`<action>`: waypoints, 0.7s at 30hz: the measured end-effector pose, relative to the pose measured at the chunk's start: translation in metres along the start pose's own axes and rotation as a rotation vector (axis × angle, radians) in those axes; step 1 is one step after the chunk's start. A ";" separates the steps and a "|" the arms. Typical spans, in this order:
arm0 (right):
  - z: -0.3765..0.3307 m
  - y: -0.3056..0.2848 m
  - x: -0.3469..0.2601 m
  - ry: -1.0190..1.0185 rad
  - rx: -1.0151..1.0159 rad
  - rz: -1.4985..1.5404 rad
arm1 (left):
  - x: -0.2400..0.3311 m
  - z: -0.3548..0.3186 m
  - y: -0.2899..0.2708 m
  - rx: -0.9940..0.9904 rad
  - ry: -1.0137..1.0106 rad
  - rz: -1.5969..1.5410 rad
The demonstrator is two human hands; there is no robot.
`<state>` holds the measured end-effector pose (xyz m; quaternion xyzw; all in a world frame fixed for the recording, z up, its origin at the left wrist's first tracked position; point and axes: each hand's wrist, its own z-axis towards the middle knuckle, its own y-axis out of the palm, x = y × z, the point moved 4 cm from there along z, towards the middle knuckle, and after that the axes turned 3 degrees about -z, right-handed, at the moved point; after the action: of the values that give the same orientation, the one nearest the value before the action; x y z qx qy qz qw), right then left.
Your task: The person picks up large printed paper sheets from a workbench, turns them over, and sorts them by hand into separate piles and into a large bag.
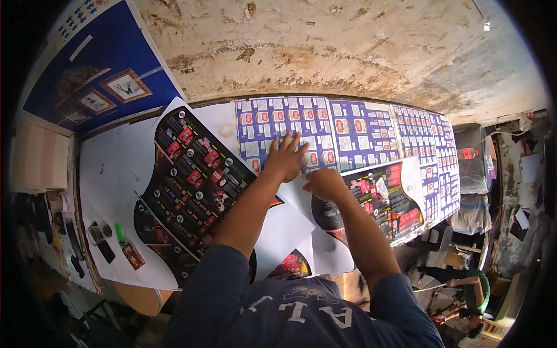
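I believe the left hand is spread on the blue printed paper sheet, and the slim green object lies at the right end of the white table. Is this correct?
Not quite: the head view shows the slim green object at the left end of the white table. The left hand is spread on the blue printed paper sheet.

A stained beige wall (325, 46) borders the table's (104, 156) far edge; rounded tan furniture (139, 297) shows near the front left corner.

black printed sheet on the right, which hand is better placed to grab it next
Probably the right hand: it is at the upper left edge of that black printed sheet. The left hand lies spread on the purple label sheet, farther away.
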<state>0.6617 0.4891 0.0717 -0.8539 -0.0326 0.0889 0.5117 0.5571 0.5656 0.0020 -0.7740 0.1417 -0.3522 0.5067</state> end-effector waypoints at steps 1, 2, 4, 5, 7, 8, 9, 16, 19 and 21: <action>-0.011 -0.017 -0.017 -0.020 0.014 0.001 | -0.001 -0.001 0.001 0.016 0.000 0.004; -0.020 -0.025 -0.028 -0.035 0.032 0.003 | -0.002 -0.002 0.001 0.034 0.006 0.012; -0.033 -0.020 -0.032 -0.039 0.098 -0.032 | -0.002 -0.003 0.001 0.061 0.013 0.011; -0.039 -0.018 -0.028 -0.058 0.151 -0.034 | -0.003 -0.003 0.001 0.071 0.013 0.002; -0.045 -0.023 -0.029 -0.079 0.211 -0.044 | -0.003 -0.002 0.002 0.077 0.024 -0.005; -0.048 -0.021 -0.033 -0.096 0.248 -0.058 | -0.002 -0.001 0.002 0.074 0.033 -0.002; -0.052 -0.015 -0.040 -0.113 0.285 -0.073 | -0.002 0.000 0.002 0.071 0.042 0.000; -0.077 -0.013 -0.073 -0.182 0.339 -0.071 | -0.002 -0.004 -0.006 0.001 0.018 -0.069; -0.085 -0.014 -0.080 -0.194 0.315 -0.076 | 0.002 -0.001 -0.007 -0.036 0.009 -0.094; -0.086 -0.015 -0.088 -0.223 0.310 -0.106 | -0.002 -0.002 -0.004 -0.013 0.019 -0.065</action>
<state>0.5915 0.4085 0.1354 -0.7470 -0.1200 0.1596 0.6341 0.5537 0.5668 0.0057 -0.7783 0.1235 -0.3748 0.4885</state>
